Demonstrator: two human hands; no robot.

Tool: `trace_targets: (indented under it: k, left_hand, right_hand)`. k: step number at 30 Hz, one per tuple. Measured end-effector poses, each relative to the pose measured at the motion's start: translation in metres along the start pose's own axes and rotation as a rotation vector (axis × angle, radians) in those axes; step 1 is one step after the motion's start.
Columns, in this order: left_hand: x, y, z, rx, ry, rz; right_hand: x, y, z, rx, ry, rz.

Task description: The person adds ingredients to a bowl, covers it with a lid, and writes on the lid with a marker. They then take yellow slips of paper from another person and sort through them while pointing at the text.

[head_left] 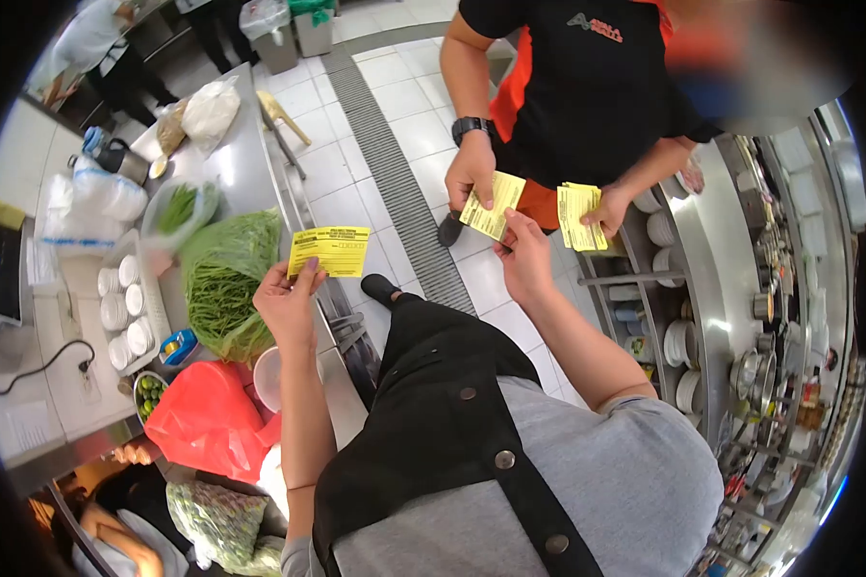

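My left hand (291, 303) pinches a yellow printed card (342, 252) by its lower left corner, thumb on top. My right hand (526, 255) reaches forward, its fingers closed at the lower right corner of a second yellow card (494, 204). A co-worker in a black and orange shirt grips that same card with a hand (471, 173) wearing a black watch. In the co-worker's other hand (614, 207) is a small stack of yellow cards (579, 216). The bagged green vegetables (231, 279) lie just left of my left hand.
A steel table (236, 135) on the left carries bags, white round containers (125, 308), a red plastic bag (207, 418) and a bowl of green fruits (149, 392). Steel shelves (688, 279) with dishes line the right side. A floor drain grate (385, 154) runs between. Other people stand farther back.
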State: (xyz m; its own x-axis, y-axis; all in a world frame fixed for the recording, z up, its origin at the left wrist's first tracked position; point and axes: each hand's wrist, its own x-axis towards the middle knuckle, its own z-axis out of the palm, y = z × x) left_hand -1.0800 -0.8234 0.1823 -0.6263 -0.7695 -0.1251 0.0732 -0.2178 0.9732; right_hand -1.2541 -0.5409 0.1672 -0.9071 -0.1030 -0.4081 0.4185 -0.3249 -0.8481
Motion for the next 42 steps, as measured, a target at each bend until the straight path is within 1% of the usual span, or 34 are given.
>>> trace_targets:
  k: [2,4,5,6,7,8,9,10,11,13,14,15,16,17,18,20,21,22,24,27,29,32,33,36,37,40,42]
  left_hand:
    - [-0.010,0.002,-0.017,0.019,0.026,0.014]
    - [-0.018,0.000,-0.035,-0.006,0.091,0.013]
    - [-0.022,-0.005,-0.047,-0.021,0.126,0.022]
    - [-0.028,-0.006,-0.061,-0.035,0.171,0.036]
    - [-0.035,-0.003,-0.069,-0.026,0.213,0.050]
    - [-0.044,0.002,-0.076,-0.047,0.256,0.028]
    - [-0.054,0.007,-0.084,-0.069,0.304,0.013]
    - [-0.063,0.013,-0.094,-0.093,0.350,0.004]
    - [-0.071,0.017,-0.106,-0.125,0.415,0.025]
    - [-0.088,0.026,-0.129,-0.192,0.539,0.079]
    - [-0.097,0.032,-0.137,-0.214,0.605,0.133]
    - [-0.106,0.039,-0.144,-0.232,0.665,0.188]
    - [-0.115,0.047,-0.150,-0.248,0.720,0.246]
    - [-0.124,0.052,-0.156,-0.233,0.776,0.315]
    - [-0.136,0.058,-0.161,-0.236,0.831,0.362]
    - [-0.163,0.072,-0.167,-0.240,0.931,0.446]
    - [-0.177,0.078,-0.167,-0.249,1.013,0.497]
    - [-0.190,0.081,-0.169,-0.255,1.080,0.528]
    - [-0.216,0.085,-0.174,-0.266,1.209,0.585]
    - [-0.244,0.084,-0.177,-0.326,1.338,0.648]
    - [-0.254,0.087,-0.174,-0.330,1.391,0.668]
    - [-0.260,0.098,-0.166,-0.335,1.472,0.647]
    - [-0.262,0.097,-0.166,-0.331,1.468,0.661]
    - [-0.256,0.098,-0.167,-0.306,1.504,0.675]
    - [-0.251,0.099,-0.167,-0.304,1.515,0.683]
    - [-0.226,0.098,-0.172,-0.330,1.565,0.646]
    - [-0.205,0.094,-0.175,-0.350,1.545,0.641]
  right_hand:
    - [0.017,0.007,-0.008,-0.038,-0.044,0.034]
    - [0.016,0.012,-0.006,-0.087,-0.097,0.061]
    - [0.010,0.018,0.000,-0.073,-0.021,0.063]
    - [0.014,0.037,-0.015,-0.032,-0.085,0.026]
    - [-0.004,0.038,-0.008,-0.013,-0.088,0.122]
    - [-0.009,0.050,-0.008,0.013,-0.010,0.277]
    - [-0.020,0.054,-0.003,0.016,-0.045,0.448]
    - [-0.035,0.052,0.012,-0.012,-0.139,0.583]
    - [-0.034,0.064,0.022,-0.094,-0.317,0.646]
    - [-0.043,0.079,0.070,-0.233,-0.659,0.625]
    - [-0.065,0.079,0.111,-0.274,-0.824,0.540]
    - [-0.080,0.080,0.146,-0.203,-0.937,0.505]
    - [-0.094,0.079,0.179,-0.187,-1.147,0.432]
    - [-0.119,0.073,0.210,-0.208,-1.287,0.321]
    - [-0.149,0.061,0.238,-0.220,-1.417,0.204]
    - [-0.194,0.034,0.279,-0.357,-1.730,0.060]
    - [-0.207,0.033,0.293,-0.308,-1.850,-0.016]
    - [-0.219,0.036,0.306,-0.261,-1.895,-0.033]
    - [-0.242,0.046,0.333,-0.286,-1.976,-0.126]
    - [-0.285,0.068,0.373,-0.596,-2.072,-0.359]
    - [-0.298,0.107,0.391,-0.452,-2.174,-0.187]
    - [-0.322,0.116,0.400,-0.404,-2.260,-0.090]
    - [-0.329,0.121,0.401,-0.380,-2.273,-0.128]
    - [-0.337,0.125,0.407,-0.391,-2.314,-0.011]
    - [-0.337,0.131,0.412,-0.385,-2.326,-0.046]
    - [-0.330,0.141,0.430,-0.424,-2.328,-0.040]
    - [-0.322,0.142,0.440,-0.434,-2.321,-0.072]
